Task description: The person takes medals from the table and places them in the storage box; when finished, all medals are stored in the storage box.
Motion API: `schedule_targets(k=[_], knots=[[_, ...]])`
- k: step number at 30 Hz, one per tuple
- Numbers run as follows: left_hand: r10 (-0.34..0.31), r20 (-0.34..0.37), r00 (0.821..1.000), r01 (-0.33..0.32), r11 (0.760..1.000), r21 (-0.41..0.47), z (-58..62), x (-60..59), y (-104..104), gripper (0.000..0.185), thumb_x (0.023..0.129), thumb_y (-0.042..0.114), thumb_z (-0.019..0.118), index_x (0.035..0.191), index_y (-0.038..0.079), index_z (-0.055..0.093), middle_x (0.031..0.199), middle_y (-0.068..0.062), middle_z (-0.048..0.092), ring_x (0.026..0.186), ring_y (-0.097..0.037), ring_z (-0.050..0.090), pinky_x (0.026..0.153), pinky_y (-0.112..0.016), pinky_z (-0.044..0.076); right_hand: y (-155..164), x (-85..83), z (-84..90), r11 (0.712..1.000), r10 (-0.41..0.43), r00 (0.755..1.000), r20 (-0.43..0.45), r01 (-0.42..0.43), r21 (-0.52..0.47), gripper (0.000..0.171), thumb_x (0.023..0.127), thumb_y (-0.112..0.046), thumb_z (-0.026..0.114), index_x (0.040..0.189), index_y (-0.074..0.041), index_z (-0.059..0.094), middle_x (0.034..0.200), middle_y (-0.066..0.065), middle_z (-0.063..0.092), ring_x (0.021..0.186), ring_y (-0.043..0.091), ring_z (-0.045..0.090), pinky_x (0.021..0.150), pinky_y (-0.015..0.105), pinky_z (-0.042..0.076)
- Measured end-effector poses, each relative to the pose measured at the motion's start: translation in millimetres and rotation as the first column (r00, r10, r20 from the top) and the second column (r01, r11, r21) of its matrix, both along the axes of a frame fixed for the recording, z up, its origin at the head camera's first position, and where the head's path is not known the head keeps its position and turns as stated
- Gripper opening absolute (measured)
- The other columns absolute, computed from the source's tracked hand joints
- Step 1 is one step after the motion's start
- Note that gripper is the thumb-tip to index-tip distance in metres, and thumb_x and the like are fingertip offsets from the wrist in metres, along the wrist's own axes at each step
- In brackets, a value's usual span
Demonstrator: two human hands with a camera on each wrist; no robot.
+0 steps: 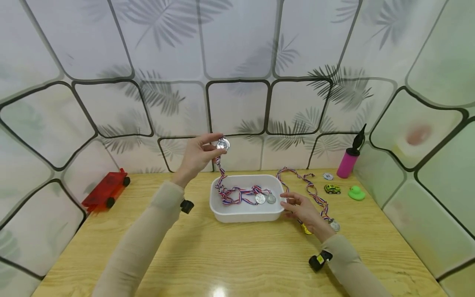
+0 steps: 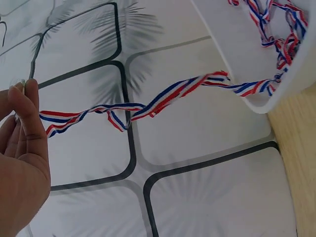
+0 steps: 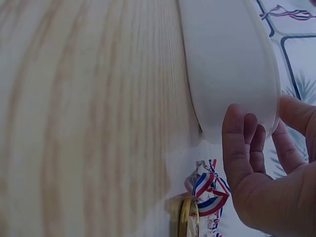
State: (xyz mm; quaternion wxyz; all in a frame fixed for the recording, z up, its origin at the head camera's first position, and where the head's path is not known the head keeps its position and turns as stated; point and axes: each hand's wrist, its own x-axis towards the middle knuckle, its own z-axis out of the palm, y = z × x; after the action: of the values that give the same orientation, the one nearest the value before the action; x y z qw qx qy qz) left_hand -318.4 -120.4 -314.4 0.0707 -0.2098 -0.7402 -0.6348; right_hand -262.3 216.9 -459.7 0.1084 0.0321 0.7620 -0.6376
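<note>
Plainly largest, a pale backdrop (image 1: 237, 107) printed with leaves and dark rounded outlines stands along the far side and both flanks of the wooden table (image 1: 237, 260). A white tub (image 1: 246, 217) sits on the table's far half, near the middle. At the far left lies a translucent red toy vehicle (image 1: 107, 190) with black wheels; at the far right stands a pink hand pump (image 1: 347, 165) with a black top. The left hand (image 1: 198, 154) is raised above the tub's far left corner, thumb and fingers pinching a silver medal (image 1: 223, 144). The right hand (image 1: 302, 210) is partly open, fingers loosely curved, their tips touching the tub's right end. A striped ribbon (image 1: 221, 170) hangs from the left hand into the tub; another striped ribbon (image 1: 314, 196) trails over the table to its right. Farther right are a green duck (image 1: 356, 193), a yellow-green toy car (image 1: 332, 189) and a round disc (image 1: 328, 176). Two more silver medals (image 1: 260, 198) lie inside the tub, toward the right; a gold medal (image 1: 306, 228) shows partly, beside the right hand.
</note>
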Motion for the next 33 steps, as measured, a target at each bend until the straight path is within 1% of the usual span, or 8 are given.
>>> schedule_targets(k=[3,7,10,13,19,25,30,33], knots=[[-0.023,0.023,0.999,0.023,0.999,-0.029,-11.0,1.9,-0.7,0.049,0.085,0.000,0.073,0.131,0.002,0.060,0.110,-0.022,0.070,0.063,-0.018,0.066,0.053,-0.023,0.051,-0.8,0.2,1.2,1.000,-0.001,1.000,0.003,0.001,0.002,0.044,0.094,-0.017,0.066,0.134,-0.003,0.055,0.105,0.008,0.050,0.087,0.016,0.060,0.080,0.035,0.058],[-0.058,0.035,0.998,0.060,0.996,-0.059,-22.7,4.4,1.3,0.047,0.086,-0.001,0.072,0.132,0.001,0.060,0.127,-0.020,0.064,0.069,-0.012,0.069,0.057,-0.028,0.056,-1.3,0.2,2.1,1.000,-0.002,1.000,0.003,0.002,0.006,0.044,0.094,-0.017,0.066,0.134,-0.003,0.055,0.105,0.008,0.050,0.087,0.016,0.060,0.080,0.035,0.058],[-0.080,0.025,0.996,0.082,0.993,-0.080,-30.4,3.7,5.4,0.047,0.085,-0.002,0.072,0.130,0.000,0.060,0.131,-0.020,0.062,0.071,-0.006,0.069,0.058,-0.032,0.057,-0.8,-0.3,1.6,1.000,0.000,1.000,0.002,0.000,0.005,0.044,0.094,-0.017,0.066,0.135,-0.003,0.054,0.104,0.007,0.050,0.087,0.016,0.060,0.080,0.034,0.058],[-0.088,0.043,0.995,0.092,0.991,-0.097,-38.1,2.2,10.7,0.047,0.084,-0.002,0.073,0.129,0.001,0.061,0.132,-0.020,0.061,0.074,-0.012,0.070,0.057,-0.032,0.056,-0.4,-0.7,0.9,1.000,0.001,1.000,0.002,-0.001,0.000,0.045,0.094,-0.016,0.066,0.135,-0.003,0.054,0.104,0.007,0.050,0.087,0.015,0.060,0.080,0.033,0.058],[-0.049,0.153,0.987,0.071,0.987,-0.145,-51.9,1.4,21.3,0.047,0.085,0.001,0.073,0.130,0.007,0.063,0.132,-0.013,0.062,0.084,-0.022,0.070,0.063,-0.033,0.056,-1.3,-0.4,0.9,1.000,0.003,1.000,0.003,-0.002,-0.004,0.044,0.095,-0.016,0.065,0.135,-0.003,0.054,0.105,0.008,0.049,0.087,0.016,0.060,0.081,0.034,0.058],[-0.003,0.188,0.982,0.038,0.982,-0.185,-65.3,-3.1,34.7,0.046,0.083,0.002,0.075,0.127,0.010,0.065,0.129,-0.010,0.065,0.088,-0.021,0.069,0.068,-0.038,0.057,-1.4,0.9,1.6,1.000,-0.007,1.000,0.008,0.007,0.009,0.043,0.095,-0.016,0.065,0.135,-0.003,0.054,0.109,0.010,0.049,0.088,0.016,0.061,0.082,0.035,0.058],[-0.010,0.242,0.970,0.073,0.964,-0.255,-79.2,-4.5,43.2,0.044,0.083,0.002,0.075,0.126,0.009,0.065,0.127,-0.011,0.066,0.093,-0.021,0.069,0.079,-0.039,0.058,-1.2,1.6,2.6,1.000,-0.009,1.000,0.007,0.009,0.003,0.043,0.095,-0.016,0.065,0.135,-0.003,0.054,0.108,0.010,0.050,0.088,0.016,0.061,0.083,0.037,0.058],[-0.017,0.259,0.966,0.096,0.949,-0.299,-87.4,-5.2,46.3,0.041,0.086,0.001,0.071,0.126,0.004,0.064,0.126,-0.014,0.065,0.097,-0.024,0.070,0.083,-0.034,0.057,-1.9,1.8,3.2,1.000,-0.009,1.000,0.007,0.009,0.001,0.043,0.095,-0.016,0.065,0.134,-0.003,0.054,0.108,0.010,0.050,0.089,0.016,0.061,0.083,0.037,0.058]])
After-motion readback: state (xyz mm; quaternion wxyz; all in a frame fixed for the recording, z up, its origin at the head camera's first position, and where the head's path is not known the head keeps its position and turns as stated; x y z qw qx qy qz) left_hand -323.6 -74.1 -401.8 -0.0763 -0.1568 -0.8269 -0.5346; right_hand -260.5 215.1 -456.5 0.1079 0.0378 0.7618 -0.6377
